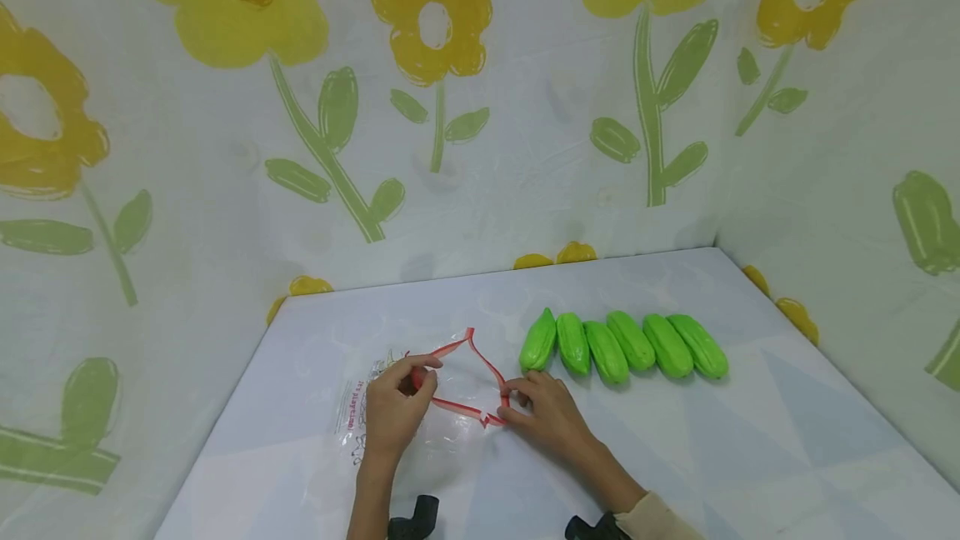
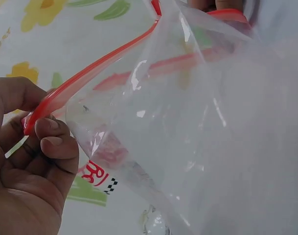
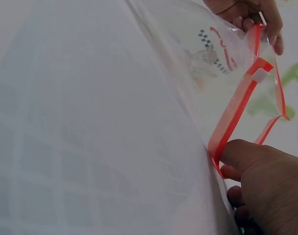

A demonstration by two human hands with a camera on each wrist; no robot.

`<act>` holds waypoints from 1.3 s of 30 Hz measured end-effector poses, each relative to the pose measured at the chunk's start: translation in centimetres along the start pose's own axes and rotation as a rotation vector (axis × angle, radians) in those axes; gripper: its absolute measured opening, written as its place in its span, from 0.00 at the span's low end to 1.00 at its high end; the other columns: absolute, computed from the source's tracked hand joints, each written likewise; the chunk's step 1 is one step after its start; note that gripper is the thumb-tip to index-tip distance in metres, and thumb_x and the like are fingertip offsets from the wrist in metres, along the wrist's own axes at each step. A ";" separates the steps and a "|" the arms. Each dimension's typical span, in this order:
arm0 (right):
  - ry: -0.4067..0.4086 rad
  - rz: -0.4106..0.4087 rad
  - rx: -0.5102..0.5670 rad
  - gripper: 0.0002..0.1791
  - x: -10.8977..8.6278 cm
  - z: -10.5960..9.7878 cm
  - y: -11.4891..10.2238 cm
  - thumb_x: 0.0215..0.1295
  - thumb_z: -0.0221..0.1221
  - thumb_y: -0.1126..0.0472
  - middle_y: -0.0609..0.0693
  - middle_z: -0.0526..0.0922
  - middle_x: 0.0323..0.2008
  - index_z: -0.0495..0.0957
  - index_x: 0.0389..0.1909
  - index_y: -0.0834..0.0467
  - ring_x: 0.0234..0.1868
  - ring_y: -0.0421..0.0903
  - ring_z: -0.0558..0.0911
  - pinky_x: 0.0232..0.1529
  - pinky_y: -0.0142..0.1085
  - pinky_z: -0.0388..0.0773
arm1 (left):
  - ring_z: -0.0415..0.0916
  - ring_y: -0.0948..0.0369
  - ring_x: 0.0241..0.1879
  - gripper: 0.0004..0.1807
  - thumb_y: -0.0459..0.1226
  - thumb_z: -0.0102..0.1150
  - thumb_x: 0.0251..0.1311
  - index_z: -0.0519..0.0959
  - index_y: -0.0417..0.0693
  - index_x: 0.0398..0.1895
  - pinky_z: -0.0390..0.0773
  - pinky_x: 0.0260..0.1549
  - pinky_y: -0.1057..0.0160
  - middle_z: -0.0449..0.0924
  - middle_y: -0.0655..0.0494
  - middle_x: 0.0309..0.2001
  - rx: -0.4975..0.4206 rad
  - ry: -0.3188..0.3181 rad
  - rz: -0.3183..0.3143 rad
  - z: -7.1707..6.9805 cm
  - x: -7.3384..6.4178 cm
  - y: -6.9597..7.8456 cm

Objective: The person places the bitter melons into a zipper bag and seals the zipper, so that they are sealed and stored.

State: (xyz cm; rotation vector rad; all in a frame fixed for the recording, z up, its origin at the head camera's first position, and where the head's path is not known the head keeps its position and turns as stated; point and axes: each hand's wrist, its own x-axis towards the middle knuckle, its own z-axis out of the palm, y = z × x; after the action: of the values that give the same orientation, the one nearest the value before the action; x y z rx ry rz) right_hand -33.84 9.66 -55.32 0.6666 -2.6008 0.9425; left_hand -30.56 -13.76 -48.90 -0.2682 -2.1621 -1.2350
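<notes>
A clear plastic zip bag with a red zip edge stands with its mouth spread wide between both hands. My left hand pinches the left end of that red edge; in the left wrist view, thumb and fingers close on the strip. My right hand grips the opposite side of the mouth, its thumb lying against the red strip in the right wrist view. A white slider sits on the zip. Printed lettering marks the bag's side. No contents show inside the bag.
Several bright green, ribbed, elongated fruits lie in a row just beyond my right hand. The pale patterned table meets a flower-printed cloth wall at the back and sides. Black wrist mounts show at the bottom.
</notes>
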 end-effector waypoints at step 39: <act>0.106 0.092 0.004 0.15 -1.9 -12.5 5.3 0.62 0.70 0.58 0.44 0.81 0.36 0.84 0.48 0.59 0.38 0.44 0.79 0.39 0.42 0.79 | 0.70 0.63 0.24 0.14 0.26 0.61 0.61 0.86 0.55 0.42 0.72 0.21 0.68 0.71 0.65 0.25 -0.086 -0.064 -0.029 1.3 -0.5 -0.1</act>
State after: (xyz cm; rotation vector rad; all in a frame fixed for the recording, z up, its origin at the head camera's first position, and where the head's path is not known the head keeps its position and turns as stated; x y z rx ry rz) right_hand -33.54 22.16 -49.60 0.4878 -2.5552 0.9833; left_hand -30.74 -12.64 -49.73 -0.3167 -2.1768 -1.3548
